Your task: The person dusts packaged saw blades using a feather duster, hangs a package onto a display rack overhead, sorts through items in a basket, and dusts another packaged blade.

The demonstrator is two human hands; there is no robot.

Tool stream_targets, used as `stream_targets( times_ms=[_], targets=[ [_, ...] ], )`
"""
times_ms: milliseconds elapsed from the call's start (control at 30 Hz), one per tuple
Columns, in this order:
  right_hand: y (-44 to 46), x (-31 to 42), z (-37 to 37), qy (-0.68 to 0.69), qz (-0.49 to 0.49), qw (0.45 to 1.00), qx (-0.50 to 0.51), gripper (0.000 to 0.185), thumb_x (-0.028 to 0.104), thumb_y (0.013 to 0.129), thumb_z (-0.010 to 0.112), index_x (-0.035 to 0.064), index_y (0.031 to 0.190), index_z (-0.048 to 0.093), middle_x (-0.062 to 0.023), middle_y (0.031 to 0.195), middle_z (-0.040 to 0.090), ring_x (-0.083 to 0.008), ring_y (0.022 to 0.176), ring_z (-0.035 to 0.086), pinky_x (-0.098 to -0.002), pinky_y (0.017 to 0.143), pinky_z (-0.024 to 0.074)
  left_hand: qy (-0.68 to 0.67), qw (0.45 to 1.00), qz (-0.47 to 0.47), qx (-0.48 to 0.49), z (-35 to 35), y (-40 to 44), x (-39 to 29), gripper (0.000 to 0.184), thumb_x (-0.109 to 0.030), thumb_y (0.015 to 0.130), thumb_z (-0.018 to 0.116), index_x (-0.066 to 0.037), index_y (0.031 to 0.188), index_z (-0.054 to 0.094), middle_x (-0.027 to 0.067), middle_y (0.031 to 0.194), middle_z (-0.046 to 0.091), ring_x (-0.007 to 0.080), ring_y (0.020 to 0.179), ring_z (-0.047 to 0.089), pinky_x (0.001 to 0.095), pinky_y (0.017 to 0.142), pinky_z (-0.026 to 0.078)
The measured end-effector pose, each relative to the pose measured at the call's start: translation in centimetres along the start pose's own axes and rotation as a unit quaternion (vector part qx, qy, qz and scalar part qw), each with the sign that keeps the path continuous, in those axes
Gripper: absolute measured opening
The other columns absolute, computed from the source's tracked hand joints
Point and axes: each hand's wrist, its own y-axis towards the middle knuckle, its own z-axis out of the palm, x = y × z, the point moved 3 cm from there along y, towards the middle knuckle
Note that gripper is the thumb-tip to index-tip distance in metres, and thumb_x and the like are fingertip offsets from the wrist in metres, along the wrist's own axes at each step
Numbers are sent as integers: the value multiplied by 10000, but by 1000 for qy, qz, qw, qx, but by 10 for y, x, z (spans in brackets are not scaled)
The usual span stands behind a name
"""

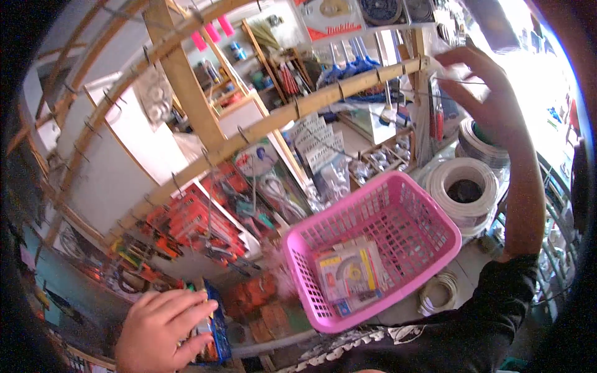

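My left hand is at the lower left, its fingers closed around a small blue packet. The fingers cover much of the packet, and its contents cannot be made out. My right hand is raised at the upper right, beside the end of a wooden rail with wire hooks. Its thumb and fingers are curved and apart, with nothing visible between them. A pink plastic basket stands between my arms, below the rail. Inside it lie several flat packaged items, the top one a yellow and white pack.
Rolls of white cable stand right of the basket, with a smaller coil on the floor. Red-carded tools hang at the left. Packaged discs hang above. Another hooked wooden strip curves across the upper left.
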Motion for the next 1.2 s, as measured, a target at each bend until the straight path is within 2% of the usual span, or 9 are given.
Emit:
stream_targets(
  times_ms=[33,133,233,300,533,667,700,1100,1200],
  targets=[
    [-29,14,-4,-43,-64,996,-52,331,284,795,591,34,1010,571,-107,992,593,-196,918,566,-324,758,445,-34,999,20,4,12,-5,0,422,-294,695,635,-83,1056,578,86,1057,595,264,924,579,384,751,446],
    [-116,53,-3,18,58,998,20,452,372,748,615,-31,948,573,-155,885,610,-230,789,602,-326,708,456,-177,979,97,37,54,-9,-1,412,-298,685,667,-103,1041,598,62,1014,621,215,843,609,341,694,461],
    [-170,51,33,172,46,976,124,348,235,615,738,19,867,632,-97,754,625,-193,676,607,-309,621,474,-282,952,118,-1,126,15,4,348,-280,766,623,-131,1078,592,55,1007,617,200,851,598,314,682,446],
    [-201,43,71,126,205,961,135,240,102,657,686,43,882,629,-81,764,626,-208,681,613,-293,628,480,-265,956,102,-67,180,40,6,310,-240,779,612,-125,1066,596,60,981,622,203,846,599,323,691,453],
    [-257,25,176,117,307,907,264,232,152,752,612,-12,915,591,-142,794,610,-247,730,610,-333,655,474,-381,895,183,-143,246,131,-19,225,-179,803,575,-83,1005,607,105,859,631,254,821,598,367,723,468],
    [-260,21,185,41,248,898,361,278,209,759,612,-7,933,594,-151,796,608,-263,721,605,-351,641,476,-416,905,14,-94,325,185,-6,269,-189,826,540,-57,1059,563,145,1068,567,278,927,573,368,812,449],
    [-258,19,185,46,275,886,371,282,220,759,612,-4,930,596,-152,797,609,-270,726,605,-358,644,475,-263,963,-26,59,336,183,-7,345,-257,823,542,-65,1109,528,140,1137,514,294,967,548,383,832,442],
    [-247,26,207,19,104,733,671,398,321,784,572,44,1064,517,-185,934,586,-350,901,560,-434,754,464,-158,971,-164,68,334,191,-6,566,-242,753,639,-74,1235,394,180,1149,445,368,1104,438,448,908,385],
    [-225,23,230,13,139,788,600,478,329,774,589,46,1137,460,-192,981,569,-356,921,554,-442,765,462,-227,953,-173,100,336,190,-5,537,-168,723,643,-58,1199,421,196,1138,444,373,1024,501,435,850,431]
  ],
)
